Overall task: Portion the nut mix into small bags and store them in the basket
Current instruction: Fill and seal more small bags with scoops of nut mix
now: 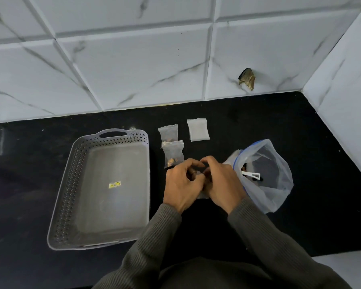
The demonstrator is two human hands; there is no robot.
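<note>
My left hand (pixel 182 184) and my right hand (pixel 221 182) meet over the black counter and pinch a small clear bag (pixel 202 195) between them; most of that bag is hidden by the fingers. Two small bags with nuts lie just beyond my hands: one farther back (pixel 168 133) and one nearer (pixel 173 153), overlapping. A small flat bag (pixel 198 129) holding no nuts lies to their right. The large zip bag (pixel 265 176) of nut mix stands open beside my right hand, with a white scoop (pixel 251 175) inside. The grey basket (pixel 71 184) sits to the left with no bags in it.
White marble-look tiles form the back wall and the right side wall. A chipped hole (pixel 247 78) marks the back tile. The black counter (pixel 29 163) stretches left of the basket. My dark sleeves fill the bottom of the view.
</note>
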